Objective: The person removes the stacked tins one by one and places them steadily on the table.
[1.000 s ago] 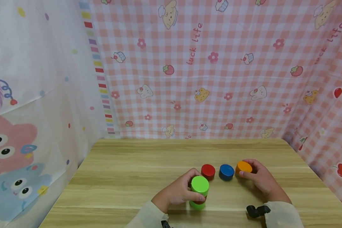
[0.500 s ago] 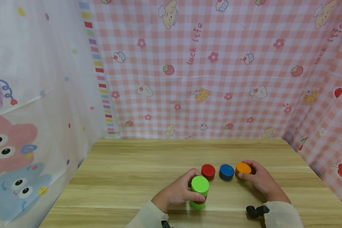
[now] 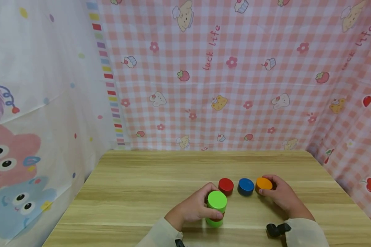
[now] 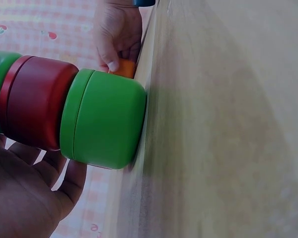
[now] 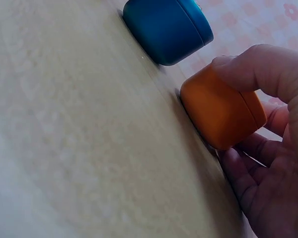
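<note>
My left hand [image 3: 190, 207] grips an upright stack of small round lidded jars at its middle, thumb across the front. A bright green jar [image 3: 217, 200] is on top, a red jar [image 4: 39, 101] is in the middle, and another green jar [image 4: 107, 119] stands at the bottom on the table. To the right, my right hand [image 3: 282, 195] holds an orange jar [image 3: 263, 184] between thumb and fingers. Its base sits at the tabletop in the right wrist view. Beside it is a blue jar [image 3: 245, 187], then a separate red jar [image 3: 226, 186] just behind the stack.
The wooden table [image 3: 142, 192] reaches back to a pink checked curtain [image 3: 204, 85]. A white curtain with cartoon figures [image 3: 49, 103] hangs along the left side. Black wrist gear [image 3: 278, 230] shows at the right sleeve.
The orange jar has slid slightly left and toward me in my right hand, closer in line with the blue jar. My left hand and the stack have stayed put.
</note>
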A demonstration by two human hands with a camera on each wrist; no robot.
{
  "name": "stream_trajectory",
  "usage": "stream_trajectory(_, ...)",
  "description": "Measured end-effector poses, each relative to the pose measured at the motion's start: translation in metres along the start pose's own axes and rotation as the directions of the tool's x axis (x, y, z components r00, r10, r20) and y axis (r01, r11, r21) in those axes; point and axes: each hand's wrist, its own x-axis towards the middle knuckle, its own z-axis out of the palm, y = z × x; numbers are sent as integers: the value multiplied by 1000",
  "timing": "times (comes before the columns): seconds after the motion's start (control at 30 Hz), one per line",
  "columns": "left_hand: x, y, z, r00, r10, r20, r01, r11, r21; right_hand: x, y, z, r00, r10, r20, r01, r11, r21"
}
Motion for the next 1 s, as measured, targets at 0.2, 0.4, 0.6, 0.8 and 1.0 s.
stream_trajectory(0.2, -1, 1, 1, 1000, -5, -7, 5, 1000, -2, 0, -1, 0, 1000, 2, 14, -2, 1000, 4)
stream_trajectory(0.4, -1, 1, 1, 1000, -18, -17, 18, 1000, -6, 0, -1, -2, 1000, 14, 26, -15, 998, 55)
stream_trajectory(0.6, -1, 1, 0, 1000, -10, -5, 10, 1000, -3, 1, -5, -5, 1000, 26, -16, -25, 996, 81)
stream_trajectory(0.8, -1, 0, -3, 1000, 3, 22, -3, 1000, 8, -5, -25, -10, 996, 10, -93, 2, 993, 121)
stream_trajectory(1.0, -2, -1, -7, 999, -17, 42, 15, 999, 44, -11, -51, -13, 982, -106, -157, 127, 983, 129)
